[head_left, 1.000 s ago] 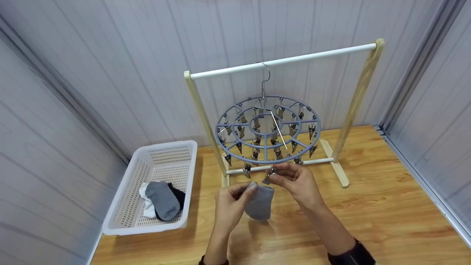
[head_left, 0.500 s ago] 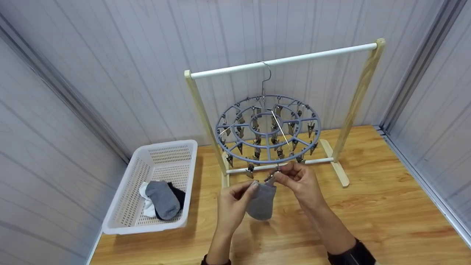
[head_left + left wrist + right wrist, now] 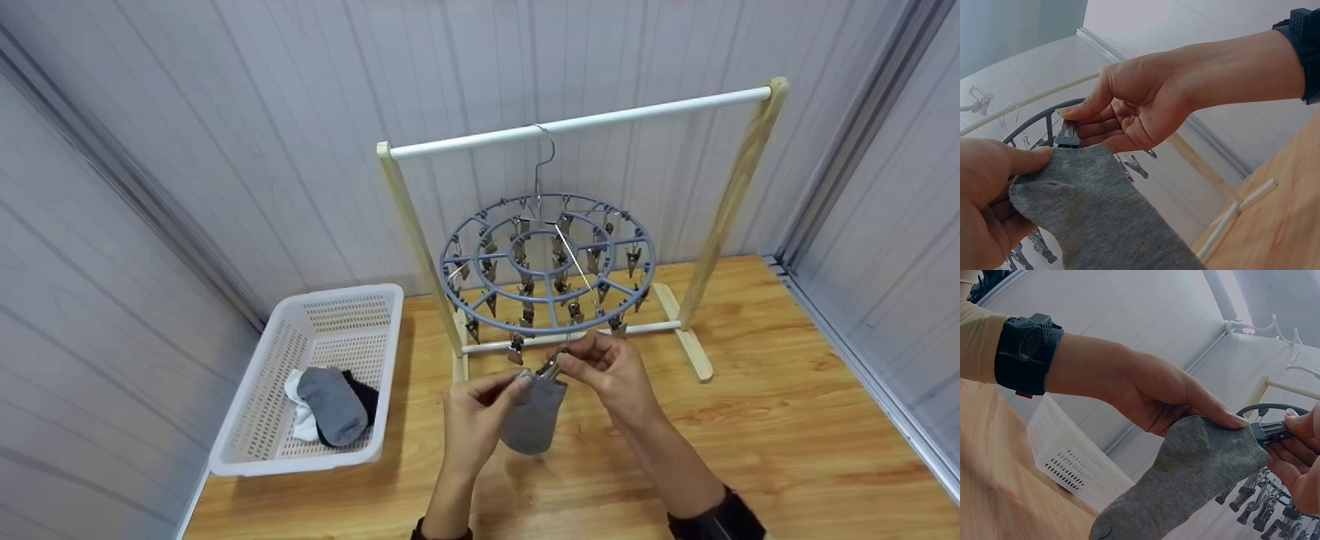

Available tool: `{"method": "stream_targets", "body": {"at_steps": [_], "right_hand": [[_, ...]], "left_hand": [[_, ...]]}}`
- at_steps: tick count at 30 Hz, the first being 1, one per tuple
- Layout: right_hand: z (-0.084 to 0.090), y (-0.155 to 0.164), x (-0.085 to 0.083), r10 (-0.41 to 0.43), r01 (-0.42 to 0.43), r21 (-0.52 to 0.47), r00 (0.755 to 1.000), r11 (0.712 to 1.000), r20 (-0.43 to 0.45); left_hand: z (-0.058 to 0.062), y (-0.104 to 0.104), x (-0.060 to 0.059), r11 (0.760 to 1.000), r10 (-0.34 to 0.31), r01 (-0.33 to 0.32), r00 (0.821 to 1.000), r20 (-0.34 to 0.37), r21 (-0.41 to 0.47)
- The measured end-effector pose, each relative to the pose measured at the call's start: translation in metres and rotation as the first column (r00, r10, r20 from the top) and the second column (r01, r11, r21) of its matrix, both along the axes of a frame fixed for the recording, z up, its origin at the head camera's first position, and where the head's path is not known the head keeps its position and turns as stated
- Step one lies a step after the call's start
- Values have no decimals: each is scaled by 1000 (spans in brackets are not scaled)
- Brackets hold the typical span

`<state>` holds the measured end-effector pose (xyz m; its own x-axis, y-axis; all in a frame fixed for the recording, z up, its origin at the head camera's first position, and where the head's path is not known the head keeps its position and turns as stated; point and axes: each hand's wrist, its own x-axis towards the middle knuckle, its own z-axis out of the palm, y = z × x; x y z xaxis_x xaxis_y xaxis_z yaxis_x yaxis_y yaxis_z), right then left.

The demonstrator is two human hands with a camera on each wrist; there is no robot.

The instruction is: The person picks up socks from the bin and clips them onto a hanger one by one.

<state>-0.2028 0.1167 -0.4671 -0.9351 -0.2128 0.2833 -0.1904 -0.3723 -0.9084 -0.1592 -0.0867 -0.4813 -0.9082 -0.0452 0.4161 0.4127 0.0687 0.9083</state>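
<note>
A grey sock [image 3: 531,420] hangs below my left hand [image 3: 476,420], whose thumb and fingers pinch it near the cuff. My right hand [image 3: 611,379] pinches a metal clip [image 3: 551,365] at the front rim of the round blue-grey hanger [image 3: 551,328]. The clip's end meets the sock's top edge, as the left wrist view shows with the sock [image 3: 1100,202] and the clip [image 3: 1067,135]. In the right wrist view the clip [image 3: 1272,432] also sits at the cuff of the sock [image 3: 1185,467]. Several other clips dangle from the hanger.
The hanger hooks over the white bar [image 3: 637,112] of a wooden-legged stand [image 3: 731,202]. To the left, a white basket [image 3: 281,471] holds a grey sock [image 3: 331,407] along with black and white cloth items. Panelled walls [image 3: 300,112] surround the wooden table [image 3: 787,420].
The clip in my right hand has come down from above the sock onto its top edge. My left hand and the sock have shifted slightly right.
</note>
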Motion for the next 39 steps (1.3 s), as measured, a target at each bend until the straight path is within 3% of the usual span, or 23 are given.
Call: {"method": "stream_targets", "body": {"at_steps": [12, 18, 23, 33, 39], "right_hand": [[0, 0, 2, -7, 7, 16, 1000, 1000, 12], [0, -1, 4, 1, -1, 34, 1000, 999, 2], [0, -2, 4, 14, -13, 49, 1000, 999, -15], [-1, -5, 5, 16, -12, 115, 999, 993, -33], [-2, -7, 5, 29, -26, 99, 999, 995, -26]], "left_hand": [[2, 2, 1, 1000, 4, -4, 1000, 6, 5], [1, 0, 1, 999, 20, -21, 999, -41, -29], [2, -1, 1, 1000, 15, -15, 999, -52, -1], [4, -2, 2, 998, 62, -64, 995, -72, -23], [3, -3, 2, 996, 74, -77, 993, -89, -40]]}}
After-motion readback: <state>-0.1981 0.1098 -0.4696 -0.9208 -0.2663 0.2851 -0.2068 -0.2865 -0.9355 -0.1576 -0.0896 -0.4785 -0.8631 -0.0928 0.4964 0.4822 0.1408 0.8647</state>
